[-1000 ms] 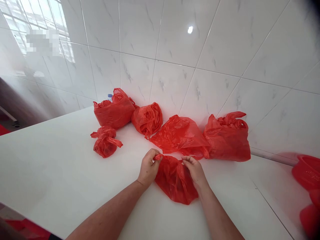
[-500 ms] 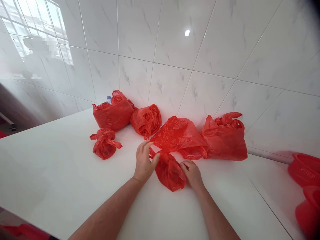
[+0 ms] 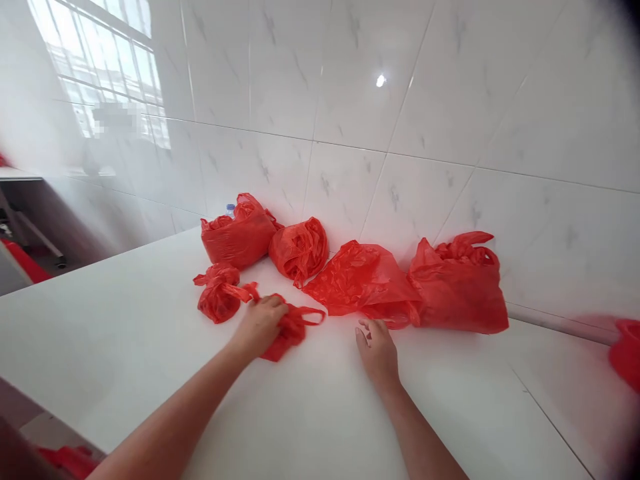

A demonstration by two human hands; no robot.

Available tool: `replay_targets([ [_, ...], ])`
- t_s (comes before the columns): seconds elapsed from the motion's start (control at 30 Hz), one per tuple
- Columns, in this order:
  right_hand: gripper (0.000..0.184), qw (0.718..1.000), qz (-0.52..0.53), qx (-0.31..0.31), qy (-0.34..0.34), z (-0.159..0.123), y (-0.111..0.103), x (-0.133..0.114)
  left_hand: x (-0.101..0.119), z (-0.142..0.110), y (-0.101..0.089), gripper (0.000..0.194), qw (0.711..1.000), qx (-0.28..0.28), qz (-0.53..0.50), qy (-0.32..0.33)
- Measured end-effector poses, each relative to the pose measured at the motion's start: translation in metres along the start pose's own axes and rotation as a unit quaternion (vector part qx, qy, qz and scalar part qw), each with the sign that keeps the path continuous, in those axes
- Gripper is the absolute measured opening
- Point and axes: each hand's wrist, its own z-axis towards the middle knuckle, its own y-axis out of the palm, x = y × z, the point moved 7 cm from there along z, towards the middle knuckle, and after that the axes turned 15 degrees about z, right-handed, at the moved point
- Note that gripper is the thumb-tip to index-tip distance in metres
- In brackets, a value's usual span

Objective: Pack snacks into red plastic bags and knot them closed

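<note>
My left hand (image 3: 261, 325) is closed over a small red plastic bag (image 3: 289, 337), whose handle loop sticks out to the right. It lies low over the white table, just right of a small knotted red bag (image 3: 220, 300). My right hand (image 3: 379, 350) rests empty near the table, fingers loosely curved and apart. Just beyond it spreads a crumpled, flattish red bag (image 3: 363, 277), touching a large full red bag (image 3: 457, 293) on the right. What the bags contain is hidden by the plastic.
Against the tiled wall (image 3: 345, 180) stand a large red bag (image 3: 237, 240) and a bundled round one (image 3: 300, 250). A blue bottle cap (image 3: 231, 208) peeks out behind. A red container (image 3: 625, 353) is at the far right. The table's edge runs along the lower left.
My left hand has taken hold of the small bag and moved it left, beside the knotted one. My right hand has come away from that bag. The view has shifted slightly.
</note>
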Motion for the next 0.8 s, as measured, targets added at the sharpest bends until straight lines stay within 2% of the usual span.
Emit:
replay_targets([
  [0.07,0.024,0.995,-0.051,0.055,-0.058,0.007,-0.008,-0.008,-0.030,-0.006,-0.012,0.028,0.992,0.040,0.078,-0.090],
  [0.1,0.025,0.991,-0.075,0.084,-0.076,0.011,-0.013,-0.010,-0.038,-0.009,-0.019,0.028,0.985,0.060,0.105,-0.122],
  [0.17,0.028,0.982,-0.110,0.124,-0.091,0.019,-0.019,-0.009,-0.038,-0.012,-0.031,0.030,0.975,0.096,0.134,-0.152],
  [0.23,0.033,0.980,-0.123,0.136,-0.081,0.026,-0.021,-0.003,-0.019,-0.009,-0.038,0.031,0.977,0.118,0.124,-0.126],
  [0.33,0.040,0.986,-0.122,0.115,-0.005,0.034,-0.018,0.014,0.028,0.004,-0.035,0.031,0.990,0.124,0.059,-0.018],
  [0.43,0.046,0.988,-0.112,0.074,0.080,0.037,-0.012,0.033,0.073,0.024,-0.017,0.031,0.989,0.115,-0.005,0.088],
  [0.5,0.052,0.990,-0.099,0.048,0.093,0.039,-0.009,0.040,0.096,0.040,-0.001,0.031,0.986,0.112,-0.030,0.117],
  [0.6,0.047,0.993,-0.063,0.029,0.094,0.043,-0.008,0.047,0.121,0.066,0.029,0.037,0.988,0.088,-0.062,0.108],
  [0.67,0.039,0.995,-0.041,0.025,0.093,0.046,-0.009,0.051,0.133,0.081,0.051,0.045,0.992,0.042,-0.081,0.083],
  [0.8,0.032,0.997,0.013,0.010,0.079,0.045,-0.007,0.051,0.139,0.101,0.085,0.050,0.996,-0.049,-0.076,0.008],
])
